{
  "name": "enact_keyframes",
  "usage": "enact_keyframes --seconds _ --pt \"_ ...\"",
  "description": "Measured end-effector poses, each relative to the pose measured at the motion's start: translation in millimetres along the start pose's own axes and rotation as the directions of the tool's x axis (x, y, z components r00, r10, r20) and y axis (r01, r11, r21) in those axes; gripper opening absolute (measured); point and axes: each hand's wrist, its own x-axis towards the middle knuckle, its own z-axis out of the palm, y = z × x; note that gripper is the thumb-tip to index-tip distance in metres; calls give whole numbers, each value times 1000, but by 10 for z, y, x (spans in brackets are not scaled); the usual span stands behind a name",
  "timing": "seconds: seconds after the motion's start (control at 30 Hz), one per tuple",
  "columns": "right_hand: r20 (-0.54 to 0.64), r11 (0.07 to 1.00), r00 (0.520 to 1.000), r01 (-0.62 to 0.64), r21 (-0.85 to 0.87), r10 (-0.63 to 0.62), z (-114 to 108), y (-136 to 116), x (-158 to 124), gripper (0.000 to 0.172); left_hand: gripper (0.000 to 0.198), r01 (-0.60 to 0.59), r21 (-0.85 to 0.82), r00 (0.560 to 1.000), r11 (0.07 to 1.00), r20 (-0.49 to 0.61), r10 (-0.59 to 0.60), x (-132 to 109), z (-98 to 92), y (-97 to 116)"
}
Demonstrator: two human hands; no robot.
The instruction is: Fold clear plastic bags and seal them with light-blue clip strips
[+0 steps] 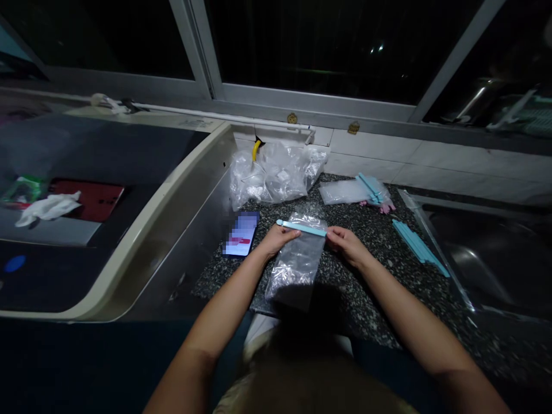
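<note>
A light blue bag-sealing clip (307,228) lies across the upper part of a clear plastic bag (295,267) on the speckled counter. My left hand (278,239) is closed on the clip near its left end, the thumb along its lower edge. At the other end, my right hand (342,241) pinches the clip's tip and the bag's edge between thumb and fingers. A short stretch of bag shows above the clip, while the larger part hangs below it toward me. Shadow darkens the bag's lower end.
Left of the bag lies a lit phone (242,234). Crumpled plastic bags (280,175) sit by the wall. More blue clips (418,248) lie near the sink (487,259); others rest on flat bags (342,192) beside pink pieces (385,207). A washing machine (172,213) borders the left.
</note>
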Motion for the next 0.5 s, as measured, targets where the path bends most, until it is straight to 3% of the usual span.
enact_keyframes --seconds 0.13,0.33,0.5 --pt "30 997 999 -15 -77 18 -26 19 17 38 43 -20 143 999 990 39 15 9 15 -33" --pt "-37 984 998 49 -169 -56 -92 26 71 37 44 33 117 996 993 79 -42 25 31 -79" --pt "-179 976 967 153 -154 -180 -457 -141 139 36 38 74 208 977 975 180 -113 31 18 14"
